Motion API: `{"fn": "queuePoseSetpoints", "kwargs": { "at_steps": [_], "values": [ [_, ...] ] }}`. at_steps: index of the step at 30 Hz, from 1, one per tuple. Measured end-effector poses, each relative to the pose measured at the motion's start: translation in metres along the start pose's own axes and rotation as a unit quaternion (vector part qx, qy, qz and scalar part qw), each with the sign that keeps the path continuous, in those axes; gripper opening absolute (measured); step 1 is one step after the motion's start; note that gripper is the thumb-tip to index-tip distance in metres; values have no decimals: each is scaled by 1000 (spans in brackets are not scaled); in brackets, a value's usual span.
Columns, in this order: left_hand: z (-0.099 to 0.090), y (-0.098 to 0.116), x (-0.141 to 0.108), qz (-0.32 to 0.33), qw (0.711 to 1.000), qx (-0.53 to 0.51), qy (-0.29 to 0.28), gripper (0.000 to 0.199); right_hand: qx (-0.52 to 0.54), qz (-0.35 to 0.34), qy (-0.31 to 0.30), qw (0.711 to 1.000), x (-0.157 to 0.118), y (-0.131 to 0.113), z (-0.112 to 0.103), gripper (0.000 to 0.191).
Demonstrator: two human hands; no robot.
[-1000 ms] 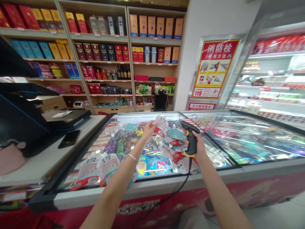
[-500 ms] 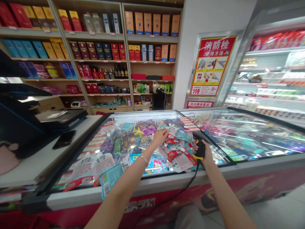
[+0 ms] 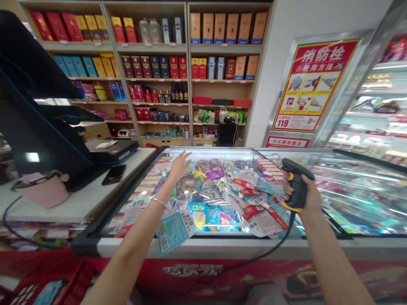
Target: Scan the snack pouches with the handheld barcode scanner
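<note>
My right hand (image 3: 311, 198) is wrapped round a black and yellow barcode scanner (image 3: 297, 186), raised over the right side of the chest freezer (image 3: 235, 248). A black cable runs down from the scanner's handle. Held above the far left part of the freezer's glass top, my left hand (image 3: 179, 167) has its fingers apart and nothing in it. Several red, white and blue flat pouches (image 3: 254, 199) lie heaped on the glass between my hands. Under my left forearm a light blue pouch (image 3: 174, 233) overhangs the front rim. Colourful frozen packets (image 3: 213, 169) show through the glass.
Left of the freezer a counter (image 3: 79, 203) carries a black till screen (image 3: 34, 63), a phone (image 3: 113, 174) and a pink container (image 3: 44, 191). A red basket (image 3: 74, 281) sits low at left. Behind stand shelves of boxes (image 3: 178, 91) and a fire-hydrant sign (image 3: 314, 84).
My left hand has moved left, from the pouch heap to the far left of the glass. My right hand has raised the scanner and shifted it right. The view has turned left.
</note>
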State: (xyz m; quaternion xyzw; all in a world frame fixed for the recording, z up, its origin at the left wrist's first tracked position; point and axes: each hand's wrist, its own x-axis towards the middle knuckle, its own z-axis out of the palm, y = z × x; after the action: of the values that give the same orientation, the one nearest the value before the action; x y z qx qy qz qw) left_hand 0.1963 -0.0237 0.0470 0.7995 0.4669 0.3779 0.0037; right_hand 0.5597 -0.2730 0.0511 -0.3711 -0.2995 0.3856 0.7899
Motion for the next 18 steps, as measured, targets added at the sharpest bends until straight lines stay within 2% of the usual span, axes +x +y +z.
{"fn": "queuePoseSetpoints", "kwargs": {
  "at_steps": [2, 4, 6, 8, 11, 13, 15, 18],
  "values": [
    [-17, -48, -6, -47, 999, 9, 0, 40, 26, 47, -59, 997, 6, 10, 31, 36],
    [-26, -85, -17, -99, 995, 20, -25, 39, 42, 78, -99, 991, 10, 31, 65, 35],
    [-27, -112, -29, -150, 986, 47, -49, 40, 39, 124, -131, 983, 12, 61, 100, 34],
    [-21, -130, -40, -156, 982, 78, -74, 41, 41, 159, -142, 976, 11, 94, 135, 32],
    [-5, -145, -50, -100, 982, 113, -118, 42, 20, 240, -161, 957, 6, 140, 177, 23],
    [6, -148, -53, -71, 979, 134, -137, 42, 18, 272, -169, 947, 2, 166, 194, 19],
    [12, -146, -53, -52, 976, 150, -149, 42, 20, 282, -168, 944, -2, 183, 202, 18],
    [12, -138, -52, -41, 973, 163, -158, 38, 13, 294, -178, 939, -5, 197, 199, 20]
  ]
}}
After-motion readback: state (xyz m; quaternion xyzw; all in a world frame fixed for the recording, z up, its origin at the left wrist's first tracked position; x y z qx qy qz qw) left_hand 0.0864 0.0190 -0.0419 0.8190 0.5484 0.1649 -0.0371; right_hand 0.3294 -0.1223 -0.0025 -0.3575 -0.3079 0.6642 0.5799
